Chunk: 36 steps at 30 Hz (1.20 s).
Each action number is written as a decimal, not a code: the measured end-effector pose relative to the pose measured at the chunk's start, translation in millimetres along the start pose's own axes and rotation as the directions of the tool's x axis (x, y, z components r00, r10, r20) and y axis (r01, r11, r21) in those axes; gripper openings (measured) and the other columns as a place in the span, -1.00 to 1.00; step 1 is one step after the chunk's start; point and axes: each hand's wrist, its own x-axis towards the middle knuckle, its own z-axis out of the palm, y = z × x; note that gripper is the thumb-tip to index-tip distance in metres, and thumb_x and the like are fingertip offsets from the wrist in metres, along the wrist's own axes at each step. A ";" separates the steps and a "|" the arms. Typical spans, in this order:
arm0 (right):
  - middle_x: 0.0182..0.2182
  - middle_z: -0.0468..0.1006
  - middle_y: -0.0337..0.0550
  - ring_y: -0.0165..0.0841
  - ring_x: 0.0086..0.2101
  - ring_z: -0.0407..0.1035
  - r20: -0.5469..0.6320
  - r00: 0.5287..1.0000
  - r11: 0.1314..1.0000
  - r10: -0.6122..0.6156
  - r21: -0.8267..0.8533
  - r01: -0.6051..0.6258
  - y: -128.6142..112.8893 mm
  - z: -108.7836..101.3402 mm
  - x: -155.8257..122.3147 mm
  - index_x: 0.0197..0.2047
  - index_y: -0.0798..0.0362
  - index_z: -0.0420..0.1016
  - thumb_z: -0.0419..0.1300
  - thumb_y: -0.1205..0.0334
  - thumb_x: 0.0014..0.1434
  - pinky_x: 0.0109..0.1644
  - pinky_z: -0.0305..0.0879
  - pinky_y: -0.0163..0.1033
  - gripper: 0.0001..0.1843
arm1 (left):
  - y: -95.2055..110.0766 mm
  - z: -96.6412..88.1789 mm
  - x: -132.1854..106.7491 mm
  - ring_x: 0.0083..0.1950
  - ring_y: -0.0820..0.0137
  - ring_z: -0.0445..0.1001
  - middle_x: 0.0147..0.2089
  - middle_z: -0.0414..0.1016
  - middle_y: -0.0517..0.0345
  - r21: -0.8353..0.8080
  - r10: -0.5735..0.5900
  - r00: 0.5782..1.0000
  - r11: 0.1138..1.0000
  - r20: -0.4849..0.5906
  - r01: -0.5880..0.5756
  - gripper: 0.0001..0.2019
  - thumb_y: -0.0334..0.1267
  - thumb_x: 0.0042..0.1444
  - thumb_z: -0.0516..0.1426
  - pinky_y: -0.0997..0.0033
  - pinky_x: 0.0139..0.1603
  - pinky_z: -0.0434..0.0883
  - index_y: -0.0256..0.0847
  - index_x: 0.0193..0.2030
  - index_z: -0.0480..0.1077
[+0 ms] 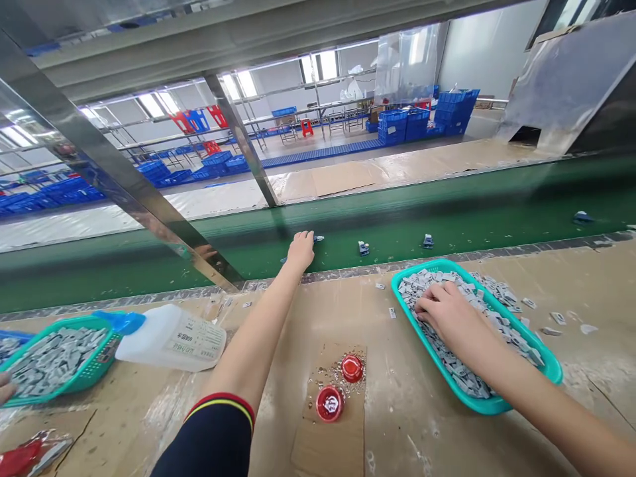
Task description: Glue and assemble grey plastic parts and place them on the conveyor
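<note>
My left hand (300, 252) reaches over the green conveyor belt (233, 235), its fingers curled down around a small blue-and-white part (318, 238) that pokes out beside the fingertips. Further right on the belt lie another blue-and-white part (364, 248) and a similar part (428, 241). At the right, my right hand (450, 315) dips into a teal plastic basket (552, 371) heaped with small grey plastic pieces (464, 381). Its fingers are bent together against the pile; what they pinch is hidden.
Two red caps (330, 403) stand on a wet cardboard strip (328, 454) in front of me. A white bottle (173, 338) with a blue nozzle lies by a second teal basket (94, 374); another person's hand (6, 387) touches that basket. A metal post (149, 212) slants at left.
</note>
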 end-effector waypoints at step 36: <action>-0.62 0.40 -0.37 -0.43 -0.57 0.21 0.350 0.929 0.416 0.125 0.831 -0.369 -129.4 21.6 -30.9 -0.38 -0.05 -0.01 0.03 0.08 0.21 -0.44 0.10 -0.34 -0.74 | 59.1 -77.0 -314.5 -0.16 0.28 0.56 -0.21 0.59 0.00 -0.984 -0.444 0.886 0.043 0.136 0.173 -0.69 -0.34 -0.12 0.32 0.34 -0.09 0.48 -0.22 -0.26 0.30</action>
